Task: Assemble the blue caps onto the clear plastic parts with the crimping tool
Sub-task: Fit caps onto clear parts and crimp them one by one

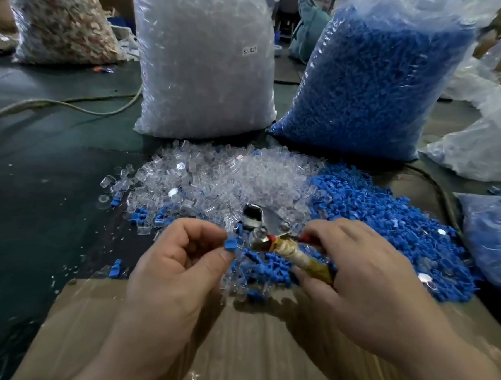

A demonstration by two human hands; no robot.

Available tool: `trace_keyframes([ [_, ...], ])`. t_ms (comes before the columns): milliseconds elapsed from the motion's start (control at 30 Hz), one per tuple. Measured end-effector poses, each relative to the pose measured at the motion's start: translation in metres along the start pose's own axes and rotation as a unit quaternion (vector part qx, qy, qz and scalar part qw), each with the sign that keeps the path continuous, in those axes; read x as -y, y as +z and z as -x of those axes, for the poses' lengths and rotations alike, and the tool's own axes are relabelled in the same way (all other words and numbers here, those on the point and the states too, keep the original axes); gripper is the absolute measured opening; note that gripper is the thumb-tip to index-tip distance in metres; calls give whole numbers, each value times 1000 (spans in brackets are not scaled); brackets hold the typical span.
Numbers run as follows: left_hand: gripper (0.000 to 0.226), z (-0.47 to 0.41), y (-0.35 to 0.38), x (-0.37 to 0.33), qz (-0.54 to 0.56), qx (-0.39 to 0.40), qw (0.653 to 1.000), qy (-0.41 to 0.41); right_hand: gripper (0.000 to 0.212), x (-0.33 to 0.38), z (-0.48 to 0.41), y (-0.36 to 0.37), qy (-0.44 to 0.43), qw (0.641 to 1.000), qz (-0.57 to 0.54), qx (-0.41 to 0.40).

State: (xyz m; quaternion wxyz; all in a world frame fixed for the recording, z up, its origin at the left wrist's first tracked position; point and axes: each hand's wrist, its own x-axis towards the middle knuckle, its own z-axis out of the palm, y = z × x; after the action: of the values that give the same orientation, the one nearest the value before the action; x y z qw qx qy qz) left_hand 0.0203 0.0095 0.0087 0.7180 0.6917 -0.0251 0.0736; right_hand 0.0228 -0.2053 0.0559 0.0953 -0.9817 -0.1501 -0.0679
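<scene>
My left hand (179, 258) pinches one small blue cap (230, 243) between thumb and forefinger, just left of the tool's jaws. My right hand (361, 271) grips the crimping tool (266, 228) by its tape-wrapped handles; the metal head points up and to the left. A loose heap of clear plastic parts (215, 179) lies beyond the hands. To its right spreads a heap of blue caps (387, 223). More blue caps are scattered under and between the hands.
A tall bag of clear parts (203, 65) and a tall bag of blue caps (374, 77) stand behind the heaps. A cardboard sheet (97, 327) lies at the near edge. A pale cable (73, 105) crosses the dark table at left. More bags sit at right.
</scene>
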Motion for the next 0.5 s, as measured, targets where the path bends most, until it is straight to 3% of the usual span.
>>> trace_keyframes([
  [233,21,2,1,-5,-9,12,1000,-14,56,-3,11,6,-14,998,-9,56],
  [367,31,2,1,-6,-21,17,1000,-5,52,-6,13,8,-8,999,-30,40],
  [500,23,2,-1,0,-52,10,999,5,53,-3,13,10,-18,998,-31,50],
])
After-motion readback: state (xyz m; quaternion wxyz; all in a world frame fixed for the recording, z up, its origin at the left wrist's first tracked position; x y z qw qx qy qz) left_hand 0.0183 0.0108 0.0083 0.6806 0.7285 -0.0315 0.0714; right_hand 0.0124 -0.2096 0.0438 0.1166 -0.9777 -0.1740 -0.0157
